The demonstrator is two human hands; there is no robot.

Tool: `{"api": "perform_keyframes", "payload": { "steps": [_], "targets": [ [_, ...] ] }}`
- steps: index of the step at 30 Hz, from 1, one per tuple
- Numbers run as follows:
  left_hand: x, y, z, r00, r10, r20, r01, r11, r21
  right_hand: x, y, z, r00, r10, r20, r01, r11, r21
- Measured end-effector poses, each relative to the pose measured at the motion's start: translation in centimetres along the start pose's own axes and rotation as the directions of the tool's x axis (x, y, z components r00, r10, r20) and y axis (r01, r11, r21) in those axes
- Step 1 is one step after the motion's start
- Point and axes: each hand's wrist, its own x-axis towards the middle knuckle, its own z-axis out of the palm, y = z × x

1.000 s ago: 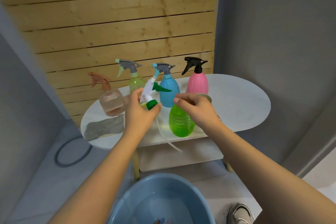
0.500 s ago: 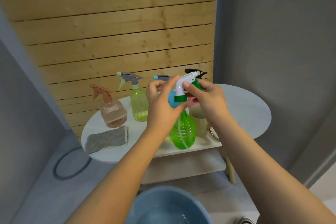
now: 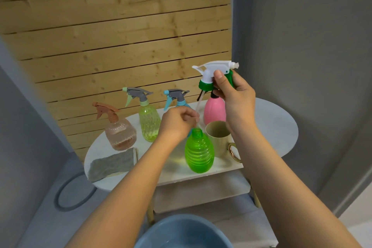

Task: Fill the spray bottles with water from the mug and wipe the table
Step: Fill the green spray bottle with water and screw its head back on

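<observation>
Right hand [image 3: 236, 96] grips the white-and-green spray head [image 3: 214, 75] up high, thumb and fingers curled round its collar and trigger, well above the table [image 3: 277, 127]. Its dip tube [image 3: 199, 104] hangs down twd the left hand [image 3: 178, 125], whose fingers are curled in close by the tube's lower end; can't tell for sure if they pinch it or just sit beside it. The green bottle [image 3: 199, 152] stands upright w/ neck uncapped near the front edge, touching or just beside the mug [image 3: 218, 140], which is on its right w/ handle facing me.

Step in hand, as I read it: get the head clear of the bottle so the mug can pour.

How I'd do it well:
- Keep lifting straight till the tube end clears the neck, else it flicks drips or tips the bottle, which looks light and prob empty.
- Park the head on bare table to the right, away from the pink bottle [image 3: 214, 111], not in the pour path.
- Steady the green bottle w/ left hand at its ribbed belly before pouring; narrow neck, so pour slow from the mug lip.
- Can't see the water level in the mug from here.

The cloth [image 3: 112, 164] lies at the table's left front for wiping later. The peach [image 3: 119, 134], yellow-green [image 3: 149, 125] and blue bottle [image 3: 177, 96] stand behind, heads on.
</observation>
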Motion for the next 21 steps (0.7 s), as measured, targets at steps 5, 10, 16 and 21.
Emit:
{"api": "perform_keyframes", "payload": {
  "steps": [5,10,16,21],
  "targets": [
    [-0.2,0.0,-0.2,0.997,0.064,-0.053,-0.06,0.996,0.072,0.2,-0.1,-0.1,1.0,0.016,-0.006,-0.016,1.0,0.023],
    [-0.2,0.4,-0.5,0.995,0.086,-0.059,-0.079,0.991,0.111,0.5,-0.1,-0.7,1.0,0.006,-0.012,-0.006,1.0,0.021],
    [-1.0,-1.2,0.6,0.999,0.034,-0.032,-0.027,0.983,0.181,0.0,2.4,-1.4,0.994,0.107,-0.007,-0.108,0.992,-0.065],
    [-1.4,-2.5,1.3,0.998,-0.059,-0.002,0.059,0.998,0.022,-0.9,4.9,-2.3,0.983,0.174,0.065,-0.15,0.949,-0.276]
  ]
}}
